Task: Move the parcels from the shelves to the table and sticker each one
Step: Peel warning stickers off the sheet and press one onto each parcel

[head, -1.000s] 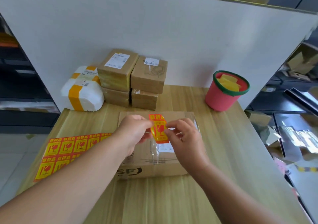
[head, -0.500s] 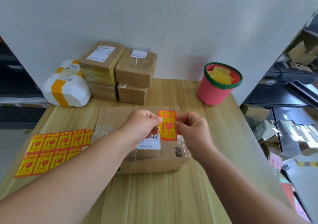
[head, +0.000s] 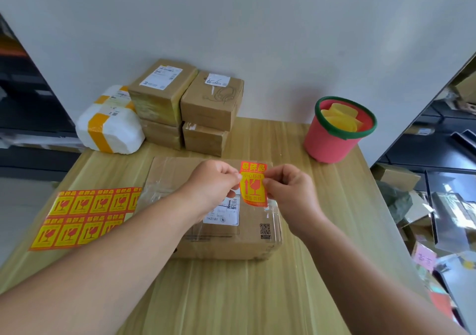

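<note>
wooden table (head: 231, 298) against white board (head: 257, 38) | left hand (head: 211, 182) and right hand (head: 291, 193) pinch sticker (head: 253, 188) above flat parcel (head: 167, 175) at centre | stacked parcels (head: 188, 105) 11 o'clock | sticker sheet (head: 85, 216) 9 o'clock | red bucket (head: 332, 141) 2 o'clock

White partition (head: 257, 38) behind wooden table (head: 231, 298), dark shelving (head: 28, 97) either side.

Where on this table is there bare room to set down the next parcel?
Bare table along the near edge, before the flat box, and right of it, before the red bucket. Crowded: stacked boxes and white parcel at the back left, sticker sheet on the left.
</note>
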{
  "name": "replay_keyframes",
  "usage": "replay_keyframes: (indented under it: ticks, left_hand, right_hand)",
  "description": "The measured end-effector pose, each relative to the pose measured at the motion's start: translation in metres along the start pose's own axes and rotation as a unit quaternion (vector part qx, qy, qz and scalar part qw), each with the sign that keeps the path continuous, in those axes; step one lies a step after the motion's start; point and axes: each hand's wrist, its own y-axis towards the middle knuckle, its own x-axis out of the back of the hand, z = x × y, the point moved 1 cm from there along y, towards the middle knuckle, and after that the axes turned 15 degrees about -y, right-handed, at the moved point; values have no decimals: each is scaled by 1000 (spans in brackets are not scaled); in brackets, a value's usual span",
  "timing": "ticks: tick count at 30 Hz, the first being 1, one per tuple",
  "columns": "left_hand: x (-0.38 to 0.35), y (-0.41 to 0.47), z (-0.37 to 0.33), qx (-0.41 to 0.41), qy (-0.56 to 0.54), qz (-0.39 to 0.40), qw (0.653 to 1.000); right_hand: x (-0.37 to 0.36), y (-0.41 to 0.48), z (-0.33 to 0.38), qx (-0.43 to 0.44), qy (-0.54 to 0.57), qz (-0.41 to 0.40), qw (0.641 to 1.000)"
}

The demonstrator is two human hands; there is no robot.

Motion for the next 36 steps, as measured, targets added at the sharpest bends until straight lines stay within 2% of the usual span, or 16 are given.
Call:
replay_keyframes:
  ticks: [9,14,24,36]
  left_hand:
    - [6,4,9,-8,-9,-35,999]
    - [6,8,22,-58,110,-33,992]
    - [4,18,56,-110,349,5,931]
    - [1,26,58,-135,371,23,918]
  right_hand:
    - [7,7,-8,-21,-5,-8,1000]
    - [9,11,-27,-60,-77,-8,995]
    - [-6,19,-34,-77,-153,11,985]
    - [-12,28,-33,-59,-240,22,969]
